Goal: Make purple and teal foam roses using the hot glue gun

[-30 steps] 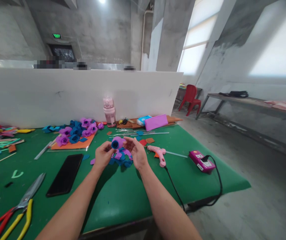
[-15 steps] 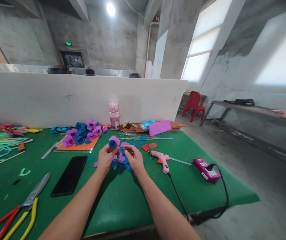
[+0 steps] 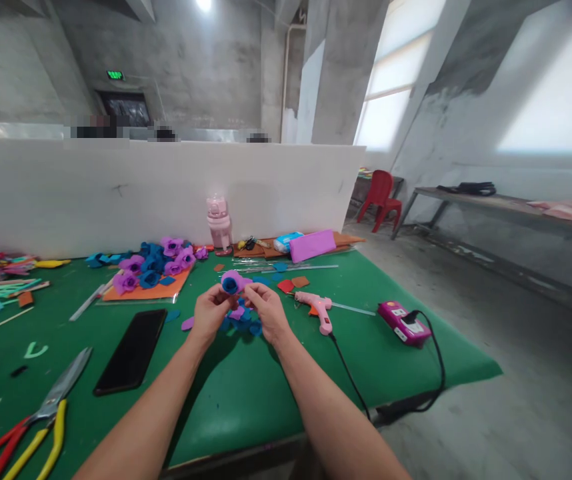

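Both my forearms bare, reaching forward from near edge of bench, converging toward its middle. My left hand (image 3: 209,311) raised, fingers curled, pinching. My right hand (image 3: 266,311) just beside, fingertips meeting left's, palm turned inward, wrist slightly bent.

Two bare forearms are seen, sleeveless to the frame's lower edge; no gloves, rings or watch are worn on the left hand (image 3: 209,312) or right hand (image 3: 267,313).

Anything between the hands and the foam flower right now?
Nothing visible. The left hand and right hand both already touch the foam flower, raised above the petal pile on the green table. The glue gun lies off to the right, apart.
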`<state>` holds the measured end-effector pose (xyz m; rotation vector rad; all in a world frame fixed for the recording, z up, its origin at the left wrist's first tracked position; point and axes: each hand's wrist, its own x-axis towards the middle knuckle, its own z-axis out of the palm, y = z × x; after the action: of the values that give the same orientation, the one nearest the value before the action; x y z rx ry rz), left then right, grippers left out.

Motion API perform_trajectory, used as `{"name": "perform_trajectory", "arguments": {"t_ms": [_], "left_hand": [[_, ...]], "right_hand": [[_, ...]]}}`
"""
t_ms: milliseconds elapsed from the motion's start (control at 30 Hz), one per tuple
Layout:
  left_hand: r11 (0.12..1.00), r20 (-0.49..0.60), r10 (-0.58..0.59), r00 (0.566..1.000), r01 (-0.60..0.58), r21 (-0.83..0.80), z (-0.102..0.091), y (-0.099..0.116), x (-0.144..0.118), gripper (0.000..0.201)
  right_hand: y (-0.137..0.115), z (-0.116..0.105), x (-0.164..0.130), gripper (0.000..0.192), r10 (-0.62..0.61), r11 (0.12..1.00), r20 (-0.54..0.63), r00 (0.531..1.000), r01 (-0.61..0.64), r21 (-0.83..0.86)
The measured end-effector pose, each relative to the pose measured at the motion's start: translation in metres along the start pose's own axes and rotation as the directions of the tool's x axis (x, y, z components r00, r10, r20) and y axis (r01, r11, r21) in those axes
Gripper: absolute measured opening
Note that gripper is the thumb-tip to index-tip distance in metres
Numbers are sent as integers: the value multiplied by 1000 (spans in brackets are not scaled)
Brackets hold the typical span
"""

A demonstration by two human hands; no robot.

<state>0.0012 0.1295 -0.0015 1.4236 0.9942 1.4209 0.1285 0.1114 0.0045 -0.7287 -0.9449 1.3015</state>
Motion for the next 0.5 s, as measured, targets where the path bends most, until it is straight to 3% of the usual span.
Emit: {"name": "perform_trajectory", "arguments": {"t_ms": [500], "left_hand": [[997,67,17,998,-22,75,4,9,-3,15]], "right_hand": [[-7,2,-4,25,-128,982,27,991,130,-138]]}}
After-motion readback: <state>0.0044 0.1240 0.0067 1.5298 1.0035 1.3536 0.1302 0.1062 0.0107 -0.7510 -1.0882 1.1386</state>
